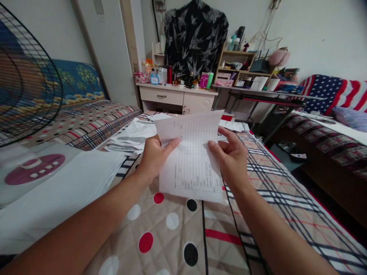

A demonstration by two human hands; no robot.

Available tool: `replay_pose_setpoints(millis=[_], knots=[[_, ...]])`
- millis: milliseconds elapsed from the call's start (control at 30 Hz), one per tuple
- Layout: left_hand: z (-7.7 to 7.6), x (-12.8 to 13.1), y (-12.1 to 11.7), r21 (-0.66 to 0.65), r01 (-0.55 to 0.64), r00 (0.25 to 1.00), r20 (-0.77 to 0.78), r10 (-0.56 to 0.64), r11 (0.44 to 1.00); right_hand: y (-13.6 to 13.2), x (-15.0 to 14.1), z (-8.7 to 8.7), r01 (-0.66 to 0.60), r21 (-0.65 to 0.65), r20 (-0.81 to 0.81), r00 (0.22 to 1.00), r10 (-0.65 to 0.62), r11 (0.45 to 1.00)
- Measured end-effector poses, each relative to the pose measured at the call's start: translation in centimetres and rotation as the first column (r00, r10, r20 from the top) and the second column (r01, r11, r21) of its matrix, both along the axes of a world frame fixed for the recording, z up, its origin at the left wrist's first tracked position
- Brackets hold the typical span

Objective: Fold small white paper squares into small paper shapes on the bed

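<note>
A white sheet of paper (195,160) printed with a lined form is held up over the bed, slightly bent. My left hand (153,154) pinches its left edge, thumb on the near face and fingers behind. On the opposite edge, my right hand (233,156) grips the sheet between thumb and fingers. Whether a second sheet lies behind it I cannot tell. Loose printed papers (133,133) are piled beyond my left hand. A stack of blank white paper (71,187) lies to the left, near my left forearm.
A quilted bedspread (169,240) with dots and plaid spreads beneath. At the left stands a wire-caged fan (28,76), above a white base (37,168) with a purple oval. A cluttered drawer cabinet (169,97) and a desk (258,91) stand at the back. More papers (235,125) lie behind my right hand.
</note>
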State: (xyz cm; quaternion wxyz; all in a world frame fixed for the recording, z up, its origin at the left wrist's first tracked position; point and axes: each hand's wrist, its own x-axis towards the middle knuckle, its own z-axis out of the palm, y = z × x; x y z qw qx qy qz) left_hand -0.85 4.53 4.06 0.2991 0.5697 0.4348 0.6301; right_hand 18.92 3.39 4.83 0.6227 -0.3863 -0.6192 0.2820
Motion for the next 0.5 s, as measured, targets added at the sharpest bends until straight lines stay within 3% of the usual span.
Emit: replay_pose_setpoints(millis=[133, 267, 367, 500], knots=[[-2.8, -0.1, 0.7, -0.338, 0.132, 0.991, 0.073, -0.114, 0.932, 1.2, 0.6, -1.4, -0.054, -0.201, -0.045, 0.998, 0.046, 0.978], [-4.8, -0.2, 0.7, -0.414, 0.135, 0.991, 0.053, -0.124, 0.900, 2.5, 1.7, -4.0, -0.150, -0.343, 0.058, 0.982, 0.180, 0.927], [-5.0, -0.3, 0.7, -0.421, 0.131, 0.991, 0.082, -0.106, 0.897, 3.0, 2.6, -4.9, -0.186, -0.231, 0.277, 0.928, 0.248, 0.955], [-4.9, -0.5, 0.9, -0.450, 0.162, 0.981, 0.167, -0.096, 0.878, 3.0, 3.1, -4.9, -0.219, 0.034, 0.502, 0.847, 0.173, 0.975]])
